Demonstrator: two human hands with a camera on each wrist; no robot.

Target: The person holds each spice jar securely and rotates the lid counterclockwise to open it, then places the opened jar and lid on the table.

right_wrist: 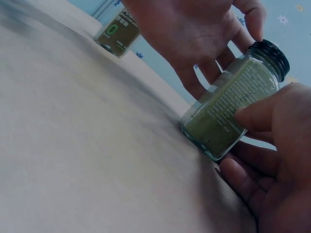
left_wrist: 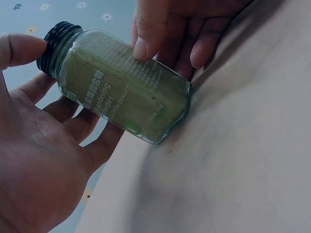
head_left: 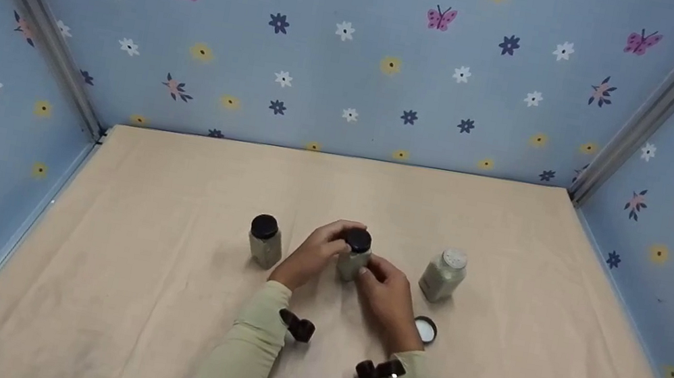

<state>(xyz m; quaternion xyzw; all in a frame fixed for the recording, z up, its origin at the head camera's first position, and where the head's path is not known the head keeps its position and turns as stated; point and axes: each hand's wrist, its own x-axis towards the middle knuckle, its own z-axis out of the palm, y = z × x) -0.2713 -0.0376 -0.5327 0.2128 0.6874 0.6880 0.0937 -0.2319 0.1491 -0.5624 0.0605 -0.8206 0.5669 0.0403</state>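
— Where do things stand right now?

— Both hands are on the middle seasoning jar (head_left: 354,257), which stands on the tabletop (head_left: 155,295) between two other jars. The left hand (head_left: 313,255) curls around its black cap (head_left: 358,240), thumb and fingers at the rim; the right hand (head_left: 386,293) grips the glass body lower down, holding it steady.

— So is that cap on or off?

— On, as far as I can see. In the left wrist view the ribbed black cap (left_wrist: 57,41) sits fully on the neck, and whether it is loose or tight I cannot tell. My judgement: this jar is the one being worked on at the lid, and nothing is finished with it yet.

— What about the others?

— The jar on the right (head_left: 444,275) is already uncapped, its pale sifter top showing, and a loose lid (head_left: 425,330) lies on the tabletop just beside the right wrist, white lining up. The jar on the left (head_left: 265,241) has its black cap in place and nobody is touching it. So one looks done, one is in hand, one seems left.

— And how does the held jar look?

— Clear, squarish glass, filled nearly to the neck with a fine olive-green powder. Printed text runs across its face (right_wrist: 228,99), part of it reading "seasoning powder". Its base rests on the beige cloth.
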